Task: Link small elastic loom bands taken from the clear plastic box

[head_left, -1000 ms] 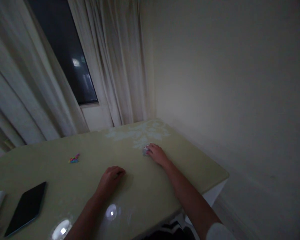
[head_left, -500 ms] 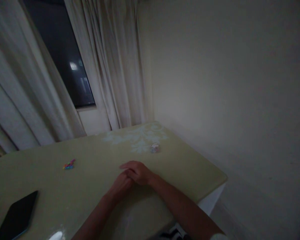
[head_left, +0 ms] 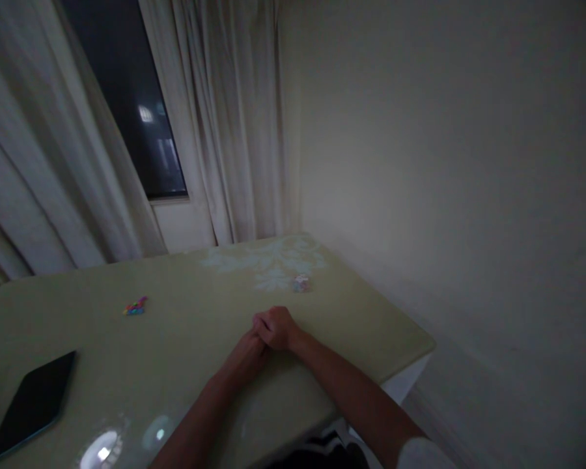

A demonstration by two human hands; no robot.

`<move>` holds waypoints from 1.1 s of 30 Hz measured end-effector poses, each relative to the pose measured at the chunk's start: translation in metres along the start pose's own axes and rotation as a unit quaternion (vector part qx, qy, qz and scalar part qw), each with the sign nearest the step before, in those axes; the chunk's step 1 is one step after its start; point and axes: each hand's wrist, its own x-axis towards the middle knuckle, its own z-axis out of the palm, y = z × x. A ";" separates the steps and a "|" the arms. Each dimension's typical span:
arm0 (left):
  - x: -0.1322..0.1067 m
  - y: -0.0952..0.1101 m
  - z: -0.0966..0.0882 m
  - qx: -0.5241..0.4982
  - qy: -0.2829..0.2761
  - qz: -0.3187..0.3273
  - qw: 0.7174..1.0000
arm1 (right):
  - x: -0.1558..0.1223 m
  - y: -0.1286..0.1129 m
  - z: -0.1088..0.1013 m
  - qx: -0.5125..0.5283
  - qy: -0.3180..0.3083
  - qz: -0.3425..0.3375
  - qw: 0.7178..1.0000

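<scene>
My two hands are clasped together over the table (head_left: 195, 365), right of its middle. My right hand (head_left: 277, 327) is closed, its fingers wrapped over the front of my left hand (head_left: 251, 352). Most of the left fingers are covered by the right hand, so their pose is hidden. No object shows in or between the hands. Just beyond them lies a small clear packet (head_left: 301, 283) with pale pinkish contents. Farther left is a little cluster of bright multicoloured pieces (head_left: 135, 307), too small to name.
A flat dark tablet-like device (head_left: 34, 404) lies at the near left. Pale curtains (head_left: 224, 130) hang beyond the table around a dark window (head_left: 127, 91). A plain wall (head_left: 444, 195) runs along the right side. Lamp glare (head_left: 100, 449) shines on the tabletop's near part.
My right hand's fingers, stretched out to the left before, have curled down over my left hand. The view has shifted slightly, and the table things sit a little higher in it.
</scene>
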 end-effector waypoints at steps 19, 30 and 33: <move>-0.006 -0.005 -0.030 0.029 0.122 -0.126 0.984 | 0.002 0.099 -0.014 0.061 0.112 0.157 0.979; -0.029 -0.047 -0.074 0.003 0.094 -0.193 0.977 | 0.003 0.027 0.016 0.219 -0.012 -0.082 0.972; -0.030 -0.046 -0.075 -0.010 0.086 -0.202 0.976 | 0.001 0.040 0.009 0.232 -0.031 -0.077 0.969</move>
